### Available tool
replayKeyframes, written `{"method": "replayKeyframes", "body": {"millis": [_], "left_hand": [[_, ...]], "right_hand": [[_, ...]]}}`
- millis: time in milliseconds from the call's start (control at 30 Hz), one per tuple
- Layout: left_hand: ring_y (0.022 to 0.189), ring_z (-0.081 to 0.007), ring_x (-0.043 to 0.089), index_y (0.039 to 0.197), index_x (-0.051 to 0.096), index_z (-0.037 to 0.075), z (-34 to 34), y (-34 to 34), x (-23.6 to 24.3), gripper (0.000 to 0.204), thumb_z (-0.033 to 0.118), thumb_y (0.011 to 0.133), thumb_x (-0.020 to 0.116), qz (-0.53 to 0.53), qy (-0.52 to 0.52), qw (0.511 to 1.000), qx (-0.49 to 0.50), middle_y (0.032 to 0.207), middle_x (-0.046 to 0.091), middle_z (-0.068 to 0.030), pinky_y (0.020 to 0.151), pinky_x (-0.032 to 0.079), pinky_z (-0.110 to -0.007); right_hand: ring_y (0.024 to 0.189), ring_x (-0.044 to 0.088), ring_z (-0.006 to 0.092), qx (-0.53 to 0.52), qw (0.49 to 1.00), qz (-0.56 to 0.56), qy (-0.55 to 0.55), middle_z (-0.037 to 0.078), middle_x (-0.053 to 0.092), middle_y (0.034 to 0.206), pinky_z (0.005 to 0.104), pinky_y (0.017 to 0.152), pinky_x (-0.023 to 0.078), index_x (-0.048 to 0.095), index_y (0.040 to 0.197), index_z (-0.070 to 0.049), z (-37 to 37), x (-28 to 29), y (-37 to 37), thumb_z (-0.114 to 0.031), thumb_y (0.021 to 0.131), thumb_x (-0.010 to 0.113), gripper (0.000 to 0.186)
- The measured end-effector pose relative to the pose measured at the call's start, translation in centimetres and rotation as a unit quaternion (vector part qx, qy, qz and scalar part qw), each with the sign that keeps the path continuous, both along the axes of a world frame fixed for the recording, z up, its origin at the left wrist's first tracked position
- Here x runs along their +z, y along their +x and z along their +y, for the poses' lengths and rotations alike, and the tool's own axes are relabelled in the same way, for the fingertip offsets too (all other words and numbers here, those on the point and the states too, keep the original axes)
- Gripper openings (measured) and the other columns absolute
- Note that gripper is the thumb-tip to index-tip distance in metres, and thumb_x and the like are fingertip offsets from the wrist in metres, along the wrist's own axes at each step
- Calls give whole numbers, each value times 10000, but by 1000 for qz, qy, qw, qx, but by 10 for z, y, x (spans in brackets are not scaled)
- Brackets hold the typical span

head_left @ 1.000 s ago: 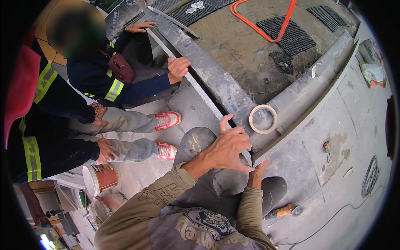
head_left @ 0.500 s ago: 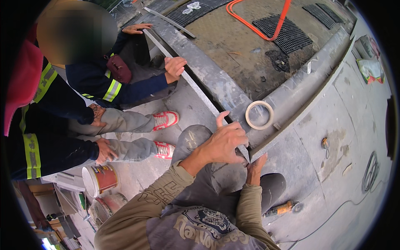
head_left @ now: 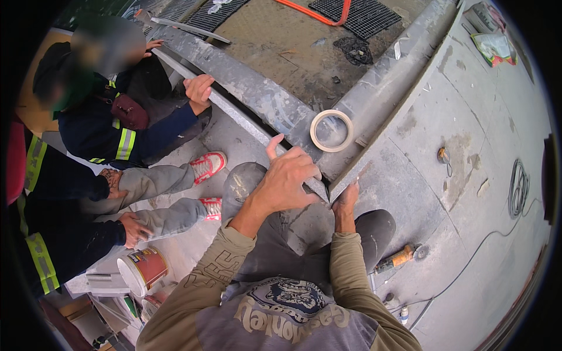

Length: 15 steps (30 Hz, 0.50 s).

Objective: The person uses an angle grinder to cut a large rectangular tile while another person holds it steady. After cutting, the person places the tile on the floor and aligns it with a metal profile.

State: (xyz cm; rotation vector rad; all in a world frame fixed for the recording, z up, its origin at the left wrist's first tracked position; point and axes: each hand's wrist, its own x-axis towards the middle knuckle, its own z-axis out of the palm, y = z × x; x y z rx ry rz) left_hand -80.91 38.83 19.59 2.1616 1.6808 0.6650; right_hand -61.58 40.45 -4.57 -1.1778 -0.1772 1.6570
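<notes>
My left hand (head_left: 288, 175) grips the near end of a long, narrow grey slab strip (head_left: 249, 123), fingers over its top edge and index finger raised. My right hand (head_left: 346, 199) is closed at the end of a second slab strip (head_left: 393, 118), its fingers partly hidden against the outer face. The two strips meet in a corner between my hands, with a thin dark gap at the joint. A roll of tape (head_left: 315, 137) lies on the grey ledge (head_left: 275, 99) just beyond. On the left, a co-worker's hand (head_left: 199, 90) holds the first strip farther along.
A second person sits at left, hands on knees. Buckets (head_left: 143, 270) stand below them. An angle grinder (head_left: 404, 257) lies right of my knee; a coiled cable (head_left: 518, 190) is farther right. Black grates (head_left: 357, 14) and an orange hose (head_left: 316, 16) lie beyond the ledge.
The whole view has shifted, so the scene sits farther left and higher. My hands stay at the corner joint, and the co-worker keeps hold of the strip.
</notes>
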Motion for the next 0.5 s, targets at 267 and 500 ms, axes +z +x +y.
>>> {"method": "replayKeyframes", "body": {"millis": [267,500], "left_hand": [[1038,-219,677,863,770,175,7,9,4,384,328,574,972,25,11,1000,-8,876,686,13,1228,184,-655],[1029,-223,669,824,765,163,4,16,9,516,488,515,1020,54,5,998,7,879,699,23,1241,184,-620]], "right_hand": [[937,759,240,-1,1000,3,-9,126,752,1155,408,822,637,626,1356,0,5,22,1,-328,1092,690,426],[955,762,262,7,1000,6,-22,135,757,1157,428,841,633,643,1352,17,4,21,1,-355,1072,718,472]]}}
